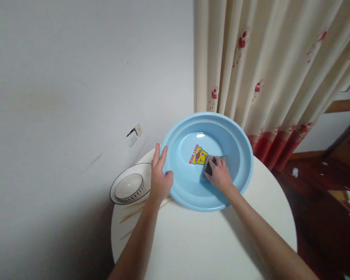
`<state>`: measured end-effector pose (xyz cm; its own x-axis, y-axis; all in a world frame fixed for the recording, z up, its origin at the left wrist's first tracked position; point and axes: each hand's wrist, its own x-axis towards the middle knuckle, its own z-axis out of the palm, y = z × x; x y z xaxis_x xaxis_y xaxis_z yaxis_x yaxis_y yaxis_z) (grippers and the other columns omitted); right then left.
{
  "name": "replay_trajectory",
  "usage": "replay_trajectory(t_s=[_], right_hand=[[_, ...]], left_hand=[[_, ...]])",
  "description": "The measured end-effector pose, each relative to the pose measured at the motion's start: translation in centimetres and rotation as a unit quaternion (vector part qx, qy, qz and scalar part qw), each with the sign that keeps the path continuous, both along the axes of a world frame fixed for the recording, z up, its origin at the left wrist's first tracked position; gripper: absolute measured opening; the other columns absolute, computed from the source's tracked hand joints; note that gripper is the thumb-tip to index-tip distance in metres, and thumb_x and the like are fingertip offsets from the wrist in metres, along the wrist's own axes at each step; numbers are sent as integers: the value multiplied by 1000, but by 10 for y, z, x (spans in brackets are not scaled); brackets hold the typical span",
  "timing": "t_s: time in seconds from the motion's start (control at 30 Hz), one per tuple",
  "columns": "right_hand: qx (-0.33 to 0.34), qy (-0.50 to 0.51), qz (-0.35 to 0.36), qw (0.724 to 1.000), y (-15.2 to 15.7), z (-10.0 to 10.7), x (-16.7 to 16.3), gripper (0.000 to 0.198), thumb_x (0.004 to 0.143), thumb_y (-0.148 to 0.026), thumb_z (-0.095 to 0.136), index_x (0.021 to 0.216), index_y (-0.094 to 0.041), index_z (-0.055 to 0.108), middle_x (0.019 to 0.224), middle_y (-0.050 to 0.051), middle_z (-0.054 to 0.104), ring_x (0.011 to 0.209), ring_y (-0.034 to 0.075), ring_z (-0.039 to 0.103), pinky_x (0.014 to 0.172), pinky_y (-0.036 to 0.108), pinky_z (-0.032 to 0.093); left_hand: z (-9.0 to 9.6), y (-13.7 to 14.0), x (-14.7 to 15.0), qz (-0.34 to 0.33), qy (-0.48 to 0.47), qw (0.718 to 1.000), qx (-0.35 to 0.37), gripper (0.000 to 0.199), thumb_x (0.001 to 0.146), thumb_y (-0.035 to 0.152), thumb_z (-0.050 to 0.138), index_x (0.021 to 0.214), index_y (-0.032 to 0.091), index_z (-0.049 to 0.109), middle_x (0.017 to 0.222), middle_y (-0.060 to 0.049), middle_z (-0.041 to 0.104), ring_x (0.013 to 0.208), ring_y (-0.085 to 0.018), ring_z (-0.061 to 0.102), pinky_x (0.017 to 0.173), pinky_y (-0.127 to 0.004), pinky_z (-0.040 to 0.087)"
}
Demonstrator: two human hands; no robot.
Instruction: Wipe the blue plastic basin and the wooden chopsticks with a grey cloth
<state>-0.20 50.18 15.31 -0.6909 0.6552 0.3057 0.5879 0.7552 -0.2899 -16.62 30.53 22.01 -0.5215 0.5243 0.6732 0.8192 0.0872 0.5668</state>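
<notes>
A round light-blue plastic basin rests on the white table, with a yellow duck print and red lettering on its inside bottom. At its left rim is my left hand, thumb over the inner side and fingers stretched along the outside, holding the edge. Inside the basin, my right hand presses a grey folded cloth against the bottom, just beside the duck print. The fingers curl over the cloth and hide part of it.
A white bowl sits in a dark-rimmed white plate at the left of the round white table. Several thin wooden chopsticks lie near my left forearm. A wall with a socket and a curtain stand behind.
</notes>
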Motion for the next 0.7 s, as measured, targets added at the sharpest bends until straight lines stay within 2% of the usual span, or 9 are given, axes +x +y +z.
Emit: replay_trajectory(t_s=[0.07, 0.17, 0.23, 0.3, 0.37, 0.43, 0.5, 0.6, 0.7], right_hand=[[-3, 7, 8, 1000, 0, -6, -1, 68, 90, -33, 70, 152, -15, 50, 158, 20, 43, 142, 38, 40, 114, 49, 40], [-10, 5, 11, 1000, -1, -8, -1, 71, 88, -30, 73, 153, -17, 48, 156, 19, 45, 141, 37, 42, 112, 48, 42], [-14, 0, 3, 1000, -2, -7, -3, 73, 87, -28, 73, 154, -17, 47, 156, 19, 46, 139, 37, 43, 110, 48, 43], [-16, -8, -1, 1000, -4, -6, -4, 73, 87, -28, 72, 154, -17, 46, 155, 19, 46, 138, 37, 44, 108, 48, 44], [-15, -15, 7, 1000, -6, -3, -6, 72, 88, -30, 71, 154, -17, 45, 156, 20, 45, 137, 38, 44, 108, 47, 43], [-10, -19, 17, 1000, -7, -1, -7, 73, 88, -31, 71, 154, -16, 45, 156, 20, 45, 137, 38, 44, 107, 46, 43], [-14, -23, 17, 999, -9, 2, -7, 72, 89, -30, 72, 154, -16, 46, 153, 20, 47, 134, 38, 47, 106, 45, 44], [-37, -39, 17, 998, -14, 6, -4, 67, 90, -31, 70, 152, -17, 48, 147, 20, 53, 126, 37, 53, 103, 45, 44], [-35, -52, 31, 998, -22, 9, -1, 54, 95, -40, 66, 143, -18, 58, 146, 21, 54, 130, 40, 49, 105, 50, 42]], left_hand=[[-3, 1, 4, -7, -1, 999, 31, 99, 71, 1, 47, 165, 26, 29, 175, -4, 25, 162, -28, 23, 134, -49, 22], [-7, 3, 4, 15, -5, 997, 73, 93, 72, 3, 50, 162, 22, 34, 164, -11, 38, 156, -29, 34, 132, -48, 27], [-10, 2, 4, 40, -13, 997, 62, 85, 76, 7, 54, 159, 20, 40, 153, -14, 42, 151, -30, 41, 131, -48, 30], [-14, 0, 4, 55, -30, 998, 25, 86, 81, 13, 60, 162, 21, 35, 148, -15, 42, 148, -32, 44, 130, -50, 31], [-20, -3, 5, 62, -52, 997, 0, 90, 85, 20, 63, 167, 24, 24, 153, -15, 40, 150, -34, 42, 129, -54, 31], [-27, -6, 5, 67, -77, 995, 15, 91, 90, 24, 61, 168, 24, 13, 163, -17, 34, 155, -34, 36, 129, -55, 30], [-33, -6, 5, 65, -92, 993, 40, 88, 94, 25, 56, 168, 24, 9, 169, -16, 30, 156, -32, 37, 128, -52, 34], [-41, -4, 5, 87, -78, 991, 61, 75, 95, 22, 51, 165, 24, 21, 166, -14, 39, 153, -27, 43, 126, -45, 38], [-43, -2, 6, 105, -71, 989, 75, 68, 95, 21, 49, 161, 22, 32, 165, -13, 44, 154, -25, 41, 127, -43, 37]])
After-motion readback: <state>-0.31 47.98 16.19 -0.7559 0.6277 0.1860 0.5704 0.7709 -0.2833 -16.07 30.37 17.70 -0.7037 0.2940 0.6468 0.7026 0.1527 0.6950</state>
